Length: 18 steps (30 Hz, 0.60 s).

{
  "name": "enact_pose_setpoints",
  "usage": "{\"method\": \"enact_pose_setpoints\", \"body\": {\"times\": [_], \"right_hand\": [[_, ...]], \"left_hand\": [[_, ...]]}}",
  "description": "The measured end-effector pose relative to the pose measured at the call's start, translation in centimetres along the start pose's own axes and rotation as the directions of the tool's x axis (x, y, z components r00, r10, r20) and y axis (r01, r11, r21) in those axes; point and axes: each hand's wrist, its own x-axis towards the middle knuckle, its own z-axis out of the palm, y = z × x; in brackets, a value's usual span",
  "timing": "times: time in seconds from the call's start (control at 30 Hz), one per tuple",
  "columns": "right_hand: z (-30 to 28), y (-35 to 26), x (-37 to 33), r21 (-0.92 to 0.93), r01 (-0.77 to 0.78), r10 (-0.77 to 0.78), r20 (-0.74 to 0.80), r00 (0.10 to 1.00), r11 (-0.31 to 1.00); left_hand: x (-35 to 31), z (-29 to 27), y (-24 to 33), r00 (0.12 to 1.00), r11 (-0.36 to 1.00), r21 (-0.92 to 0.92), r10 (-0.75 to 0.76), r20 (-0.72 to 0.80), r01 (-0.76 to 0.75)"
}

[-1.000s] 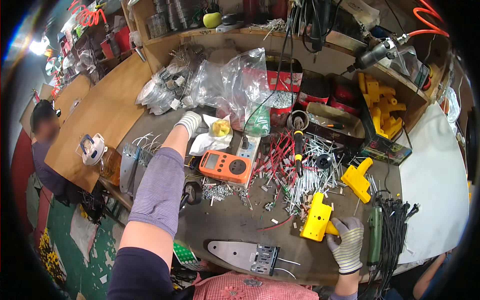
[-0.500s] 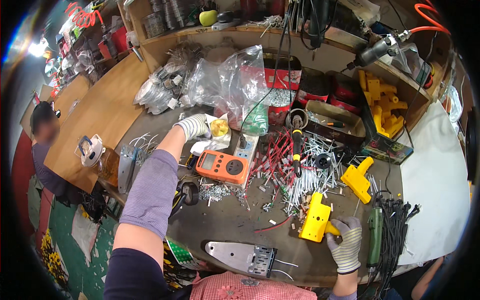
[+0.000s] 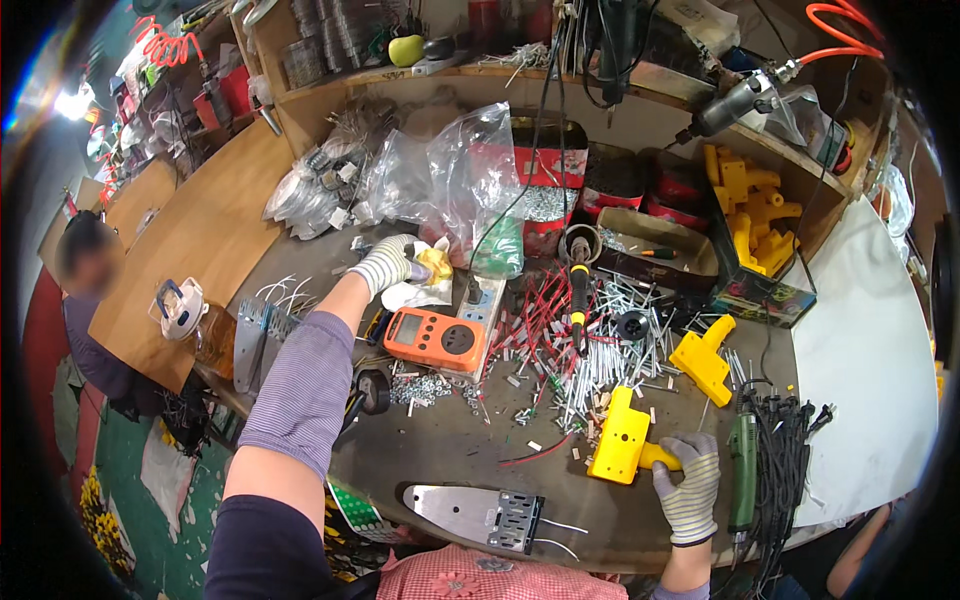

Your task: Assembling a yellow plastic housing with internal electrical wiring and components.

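My left hand (image 3: 386,264), in a striped knit glove, reaches to a soft yellow lump (image 3: 434,264) on crumpled white paper (image 3: 420,293). Its fingers are drawn together against the lump; whether they hold some of it is hard to see. Down at the right, my gloved right hand (image 3: 690,490) is closed on the stubby handle of a yellow plastic housing (image 3: 619,440), which lies on the bench. A similar yellow housing (image 3: 704,358) rests just beyond it. Near the front edge lies a perforated metal plate (image 3: 470,512) with two white wires.
An orange meter (image 3: 432,335) sits beside a power strip (image 3: 485,298). A soldering iron (image 3: 579,290) stands over loose screws and red wires. At right are a green electric screwdriver (image 3: 742,470), black cables (image 3: 790,450) and a box of yellow housings (image 3: 760,290). Another person (image 3: 85,290) is at far left.
My left fingers have moved closer onto the yellow lump, which looks shifted and reshaped. My right hand stays at the yellow housing's handle. The whole view has shifted slightly.
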Motion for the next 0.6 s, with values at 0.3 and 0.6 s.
{"method": "enact_pose_setpoints", "body": {"times": [0.3, 0.6], "right_hand": [[-0.8, -2.6, 1.3, -0.047, 0.055, -0.062, -0.145, 0.987, 0.997], [-0.4, -9.0, 10.3, 0.454, 0.098, -0.101, -0.019, 0.995, 0.886]], "left_hand": [[-1.7, -3.9, -0.4, 0.973, 0.96, 0.274, 0.105, -0.205, -0.046], [-10.0, -4.3, 11.3, 0.715, 0.589, -0.544, 0.699, -0.028, -0.598]]}}
